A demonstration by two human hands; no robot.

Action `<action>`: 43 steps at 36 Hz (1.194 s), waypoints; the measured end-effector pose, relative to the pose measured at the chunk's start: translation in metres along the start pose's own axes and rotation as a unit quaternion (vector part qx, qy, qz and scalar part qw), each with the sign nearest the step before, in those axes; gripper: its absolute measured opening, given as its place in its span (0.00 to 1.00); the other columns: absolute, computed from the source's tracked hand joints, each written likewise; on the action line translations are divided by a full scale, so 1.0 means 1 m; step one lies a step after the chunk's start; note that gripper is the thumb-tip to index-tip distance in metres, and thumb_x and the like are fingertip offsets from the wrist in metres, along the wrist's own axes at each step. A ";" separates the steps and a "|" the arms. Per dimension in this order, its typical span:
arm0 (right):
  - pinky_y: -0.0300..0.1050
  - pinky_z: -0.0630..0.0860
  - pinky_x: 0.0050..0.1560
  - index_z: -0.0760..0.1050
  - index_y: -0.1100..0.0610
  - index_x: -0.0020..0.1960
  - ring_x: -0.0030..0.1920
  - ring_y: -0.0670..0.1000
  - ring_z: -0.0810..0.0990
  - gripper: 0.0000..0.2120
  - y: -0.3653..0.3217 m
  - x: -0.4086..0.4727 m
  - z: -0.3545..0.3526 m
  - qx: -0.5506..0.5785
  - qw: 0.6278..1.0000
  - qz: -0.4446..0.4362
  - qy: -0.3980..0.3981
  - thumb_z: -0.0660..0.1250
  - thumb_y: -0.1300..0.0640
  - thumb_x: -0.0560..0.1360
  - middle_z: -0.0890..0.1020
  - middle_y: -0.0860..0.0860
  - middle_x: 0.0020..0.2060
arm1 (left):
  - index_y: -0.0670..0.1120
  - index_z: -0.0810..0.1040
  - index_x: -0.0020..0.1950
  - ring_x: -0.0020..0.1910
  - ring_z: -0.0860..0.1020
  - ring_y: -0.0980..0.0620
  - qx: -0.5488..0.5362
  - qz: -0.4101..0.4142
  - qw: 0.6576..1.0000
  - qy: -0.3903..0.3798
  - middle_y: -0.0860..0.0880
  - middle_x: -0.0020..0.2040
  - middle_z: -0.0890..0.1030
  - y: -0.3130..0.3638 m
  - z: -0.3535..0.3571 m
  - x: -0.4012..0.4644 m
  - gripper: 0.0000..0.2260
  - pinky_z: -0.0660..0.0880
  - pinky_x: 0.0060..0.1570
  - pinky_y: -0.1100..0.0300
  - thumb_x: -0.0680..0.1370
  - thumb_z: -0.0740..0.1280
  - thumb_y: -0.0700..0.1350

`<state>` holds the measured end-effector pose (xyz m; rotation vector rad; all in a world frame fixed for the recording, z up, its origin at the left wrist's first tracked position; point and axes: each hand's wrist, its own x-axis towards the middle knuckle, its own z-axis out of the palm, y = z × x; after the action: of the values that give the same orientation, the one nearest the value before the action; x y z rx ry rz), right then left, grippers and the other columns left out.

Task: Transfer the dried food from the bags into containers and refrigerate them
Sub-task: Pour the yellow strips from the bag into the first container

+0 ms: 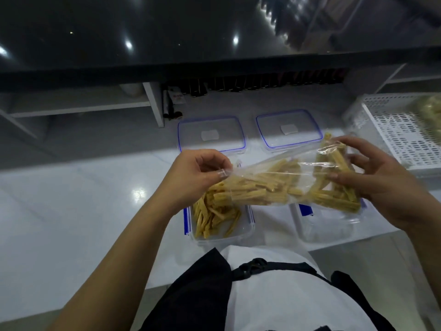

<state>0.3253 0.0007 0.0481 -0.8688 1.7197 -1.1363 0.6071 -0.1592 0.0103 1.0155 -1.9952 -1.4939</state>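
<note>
Both hands hold one clear bag [281, 180] of dried yellow sticks above the white surface [71, 211]: the left hand [198, 175] pinches its lower, open end, the right hand [377, 180] curls round its raised closed end. Its long axis slants down from right hand to left, mouth pointing into the container [248, 229] under the left hand, already partly filled. A second container [322, 231] sits below the right hand; two lids [211, 134] lie beyond.

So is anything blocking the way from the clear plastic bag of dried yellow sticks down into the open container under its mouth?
Nothing visible does. The clear plastic bag tips its mouth, pinched by the left hand, straight over the lidless clear container; both blue-rimmed lids lie farther back on the counter.
</note>
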 end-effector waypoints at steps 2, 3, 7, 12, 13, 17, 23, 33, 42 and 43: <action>0.56 0.84 0.46 0.77 0.41 0.62 0.50 0.56 0.85 0.43 0.000 -0.001 0.001 -0.002 1.000 -0.009 0.005 0.85 0.42 0.48 0.81 0.55 0.55 | 0.48 0.85 0.43 0.42 0.83 0.57 0.021 0.022 0.999 -0.011 0.55 0.40 0.85 0.002 0.002 -0.009 0.07 0.79 0.47 0.64 0.74 0.74 0.36; 0.54 0.84 0.45 0.78 0.42 0.62 0.50 0.56 0.85 0.39 0.000 -0.002 0.000 0.005 1.000 -0.019 0.012 0.85 0.47 0.53 0.81 0.56 0.55 | 0.48 0.85 0.43 0.42 0.82 0.58 0.034 0.045 0.998 -0.008 0.55 0.40 0.85 0.004 0.002 -0.013 0.07 0.77 0.46 0.67 0.74 0.74 0.36; 0.50 0.84 0.43 0.78 0.43 0.61 0.48 0.54 0.85 0.31 -0.002 -0.006 0.001 0.012 1.000 -0.025 0.007 0.79 0.57 0.59 0.81 0.57 0.56 | 0.49 0.85 0.43 0.42 0.82 0.59 0.060 0.030 0.997 0.035 0.56 0.40 0.84 -0.003 0.003 -0.012 0.06 0.78 0.47 0.66 0.74 0.74 0.38; 0.54 0.84 0.48 0.79 0.42 0.59 0.50 0.59 0.85 0.31 0.000 -0.005 0.009 -0.011 1.000 -0.021 0.011 0.80 0.56 0.58 0.80 0.57 0.57 | 0.48 0.85 0.42 0.43 0.83 0.56 0.023 0.010 0.999 0.022 0.54 0.40 0.85 -0.015 0.011 -0.017 0.06 0.79 0.47 0.64 0.74 0.74 0.37; 0.54 0.84 0.47 0.79 0.42 0.60 0.51 0.59 0.84 0.33 0.000 -0.004 0.008 -0.005 1.000 -0.022 0.008 0.82 0.52 0.56 0.81 0.55 0.56 | 0.48 0.85 0.43 0.43 0.83 0.57 0.023 0.020 0.999 0.025 0.54 0.41 0.85 -0.014 0.012 -0.020 0.06 0.78 0.47 0.66 0.74 0.74 0.37; 0.54 0.84 0.45 0.78 0.42 0.61 0.52 0.60 0.84 0.34 0.000 -0.002 0.008 -0.024 0.999 -0.021 0.009 0.82 0.51 0.57 0.81 0.54 0.55 | 0.48 0.85 0.44 0.43 0.83 0.56 0.014 -0.011 0.999 0.045 0.53 0.41 0.85 -0.020 0.010 -0.018 0.05 0.79 0.47 0.62 0.75 0.74 0.38; 0.60 0.83 0.47 0.78 0.45 0.62 0.51 0.58 0.84 0.31 -0.009 -0.004 0.007 0.006 0.999 -0.035 0.011 0.77 0.60 0.60 0.81 0.57 0.55 | 0.46 0.85 0.44 0.43 0.82 0.56 0.015 0.070 0.996 0.055 0.54 0.41 0.85 -0.004 0.008 -0.031 0.05 0.78 0.48 0.67 0.74 0.74 0.36; 0.58 0.84 0.48 0.78 0.40 0.60 0.50 0.58 0.85 0.29 -0.010 -0.001 0.019 -0.065 0.998 -0.008 0.013 0.77 0.59 0.62 0.80 0.53 0.57 | 0.48 0.83 0.43 0.41 0.81 0.55 -0.010 -0.033 0.997 0.075 0.54 0.40 0.83 -0.041 0.015 -0.019 0.06 0.79 0.44 0.63 0.75 0.72 0.37; 0.50 0.84 0.44 0.83 0.47 0.57 0.47 0.54 0.85 0.21 -0.017 0.001 0.011 -0.024 1.000 -0.011 0.012 0.75 0.55 0.64 0.84 0.52 0.50 | 0.46 0.83 0.46 0.44 0.83 0.52 -0.055 -0.014 0.994 0.090 0.51 0.42 0.84 -0.039 0.012 -0.022 0.05 0.81 0.49 0.58 0.76 0.73 0.37; 0.51 0.83 0.45 0.83 0.48 0.55 0.47 0.54 0.84 0.20 -0.019 0.001 0.010 -0.008 1.000 -0.015 0.016 0.75 0.53 0.62 0.84 0.53 0.48 | 0.46 0.83 0.46 0.45 0.83 0.51 -0.052 -0.001 0.994 0.094 0.51 0.43 0.84 -0.038 0.010 -0.022 0.04 0.81 0.49 0.58 0.76 0.73 0.37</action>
<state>0.3353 -0.0097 0.0635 -0.8932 1.7497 -1.1637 0.6244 -0.1412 -0.0273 1.0719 -1.7689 -1.4308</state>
